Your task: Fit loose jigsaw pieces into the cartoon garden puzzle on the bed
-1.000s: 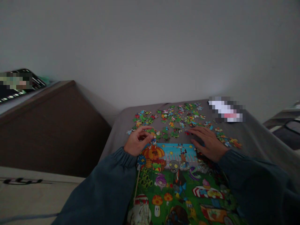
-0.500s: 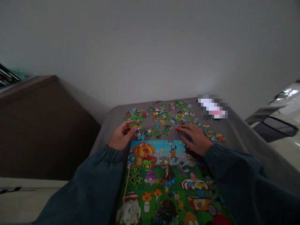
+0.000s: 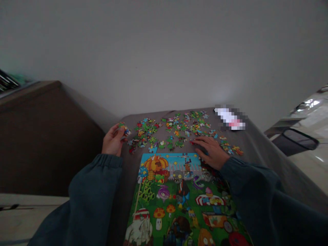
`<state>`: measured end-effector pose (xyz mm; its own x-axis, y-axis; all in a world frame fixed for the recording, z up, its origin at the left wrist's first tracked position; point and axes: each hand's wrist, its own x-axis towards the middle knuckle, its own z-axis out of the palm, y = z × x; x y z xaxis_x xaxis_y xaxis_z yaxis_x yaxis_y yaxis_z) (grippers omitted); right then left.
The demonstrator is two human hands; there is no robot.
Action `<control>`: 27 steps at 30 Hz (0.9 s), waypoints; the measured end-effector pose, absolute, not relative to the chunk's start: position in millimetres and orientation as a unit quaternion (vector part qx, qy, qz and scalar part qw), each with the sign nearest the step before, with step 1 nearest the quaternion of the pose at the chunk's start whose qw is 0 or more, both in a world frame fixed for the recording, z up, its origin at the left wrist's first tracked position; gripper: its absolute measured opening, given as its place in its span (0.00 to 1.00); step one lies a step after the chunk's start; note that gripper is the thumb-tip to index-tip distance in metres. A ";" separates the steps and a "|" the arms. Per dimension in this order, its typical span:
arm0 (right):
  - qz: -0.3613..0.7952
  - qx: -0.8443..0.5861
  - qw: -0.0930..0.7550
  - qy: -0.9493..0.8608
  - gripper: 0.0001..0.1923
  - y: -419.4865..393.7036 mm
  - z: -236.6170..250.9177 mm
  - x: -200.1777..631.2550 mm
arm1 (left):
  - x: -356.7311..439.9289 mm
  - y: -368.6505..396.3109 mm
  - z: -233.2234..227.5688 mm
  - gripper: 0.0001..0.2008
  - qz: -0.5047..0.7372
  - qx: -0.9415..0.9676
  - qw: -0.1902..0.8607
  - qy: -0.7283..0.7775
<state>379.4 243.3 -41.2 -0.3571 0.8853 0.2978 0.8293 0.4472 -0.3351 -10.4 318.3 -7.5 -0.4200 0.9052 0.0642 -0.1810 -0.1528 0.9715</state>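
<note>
My left hand (image 3: 112, 140) is closed on several colourful puzzle pieces (image 3: 124, 129), raised a little above the left side of the covered table. Over the middle right, my right hand (image 3: 211, 150) lies palm down with fingers stretched and the thumb apart. Its fingertips touch a small red puzzle piece (image 3: 192, 141). Between and beyond the hands, loose puzzle pieces (image 3: 176, 126) are scattered. Closest to me is a large cartoon picture board (image 3: 164, 201) of plants and zombies; my right hand and sleeve cover part of its right edge.
A grey cloth (image 3: 256, 160) covers the table, which stands against a pale wall (image 3: 159, 54). At the far right corner lies a blurred-out phone-like object (image 3: 229, 118). A dark brown cabinet (image 3: 46, 143) stands on the left, and a dark-framed object (image 3: 297, 140) on the right.
My left hand has moved left from the loose pieces and now holds puzzle pieces up in its fingers, uncovering pieces beneath. My right hand has stayed nearly in place.
</note>
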 end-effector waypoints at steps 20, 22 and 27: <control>0.127 -0.437 0.104 -0.884 0.14 328.1 55.5 243.1 | -18.2 331.5 -23.1 0.28 0.668 0.364 0.399 0.512; 0.119 -0.443 0.099 -0.883 0.14 351.1 51.6 201.2 | -20.0 333.1 -25.6 0.28 0.668 0.367 0.397 0.511; 0.105 -0.483 0.076 -0.866 0.14 387.8 20.0 139.1 | -22.1 337.3 -33.4 0.26 0.668 0.380 0.382 0.513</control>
<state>139.1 387.8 20.0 -0.5210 0.8530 0.0303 0.8210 0.5105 -0.2555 -22.1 337.3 -33.4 -0.4197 0.9003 0.1152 -0.1202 -0.1810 0.9761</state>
